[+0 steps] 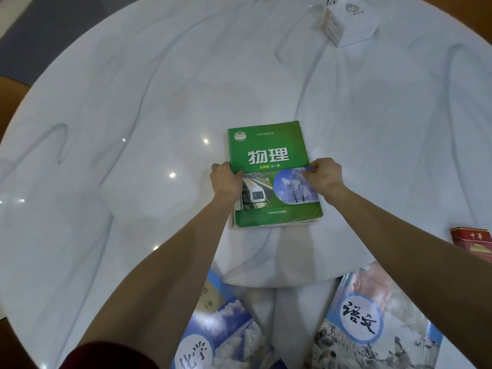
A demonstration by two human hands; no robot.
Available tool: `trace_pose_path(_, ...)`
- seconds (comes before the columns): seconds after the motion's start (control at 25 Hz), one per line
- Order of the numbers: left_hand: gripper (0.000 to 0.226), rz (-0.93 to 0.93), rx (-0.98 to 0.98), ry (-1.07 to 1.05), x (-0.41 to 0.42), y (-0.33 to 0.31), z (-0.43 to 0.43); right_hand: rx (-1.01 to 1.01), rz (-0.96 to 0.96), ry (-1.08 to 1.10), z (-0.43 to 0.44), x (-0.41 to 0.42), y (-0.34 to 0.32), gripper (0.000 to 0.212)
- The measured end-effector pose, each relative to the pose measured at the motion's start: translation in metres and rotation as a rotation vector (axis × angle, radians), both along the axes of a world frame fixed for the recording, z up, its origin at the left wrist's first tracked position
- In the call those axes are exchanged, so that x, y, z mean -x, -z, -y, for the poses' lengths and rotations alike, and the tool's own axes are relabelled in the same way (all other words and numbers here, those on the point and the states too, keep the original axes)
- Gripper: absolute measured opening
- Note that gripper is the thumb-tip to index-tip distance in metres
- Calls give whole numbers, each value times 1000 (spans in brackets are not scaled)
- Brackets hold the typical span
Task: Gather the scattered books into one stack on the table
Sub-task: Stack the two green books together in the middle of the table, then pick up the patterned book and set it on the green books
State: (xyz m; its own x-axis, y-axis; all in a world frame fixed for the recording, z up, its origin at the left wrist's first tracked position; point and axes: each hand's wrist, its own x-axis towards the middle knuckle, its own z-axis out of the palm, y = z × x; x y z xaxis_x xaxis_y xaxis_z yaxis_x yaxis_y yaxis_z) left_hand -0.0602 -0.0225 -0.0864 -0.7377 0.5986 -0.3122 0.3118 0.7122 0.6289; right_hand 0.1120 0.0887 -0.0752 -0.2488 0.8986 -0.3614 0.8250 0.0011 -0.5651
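A green textbook (pixel 269 153) lies flat near the middle of the round white marble table (pixel 133 129). My left hand (pixel 226 182) grips its left edge and my right hand (pixel 326 174) grips its right edge, thumbs on the cover. A pale edge shows under the book's near side. Two blue textbooks lie at the near edge: one (pixel 226 334) between my forearms, partly hidden by my left arm, and another (pixel 378 323) to the right, partly under my right arm.
A red cigarette pack (pixel 472 239) sits at the right edge of the table. A white box (pixel 348 21) stands at the far right. Grey floor and a wooden surface show beyond the table's left rim.
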Motion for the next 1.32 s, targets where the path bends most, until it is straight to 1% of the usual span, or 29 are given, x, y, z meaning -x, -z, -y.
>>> trace_pose_path(0.08, 22, 7, -2, -3, 0, 0, -1, 14, 23, 9, 1, 1, 0, 15)
trace_pose_path(0.36, 26, 31, 29, 21, 2, 4, -1, -14, 63, -24, 0, 2, 5, 9)
trace_pose_path(0.56, 30, 9, 78, 74, 1, -3, 1, 2, 101, -41, 3, 3, 1, 20)
trace_pose_path(0.68, 34, -94, 114, 127, -8, -10, 8, 2, 74, -34, 8, -2, -7, 24)
trace_pose_path(0.76, 33, -212, 100, 187, -16, -17, 15, -47, 87, -43, 17, -11, -12, 29)
trace_pose_path(0.84, 29, -282, 66, 268, -22, -26, 21, -101, 124, -87, 25, -22, -20, 28)
trace_pose_path(1.0, 28, -347, 11, 418, -45, -44, 28, -163, 202, -195, 40, -43, -34, 25)
trace_pose_path(1.2, 32, -406, -22, 580, -87, -56, 46, -351, 252, -305, 67, -72, -45, 28)
trace_pose_path(1.32, 31, -444, -29, 662, -117, -55, 61, -419, 290, -329, 83, -98, -46, 31)
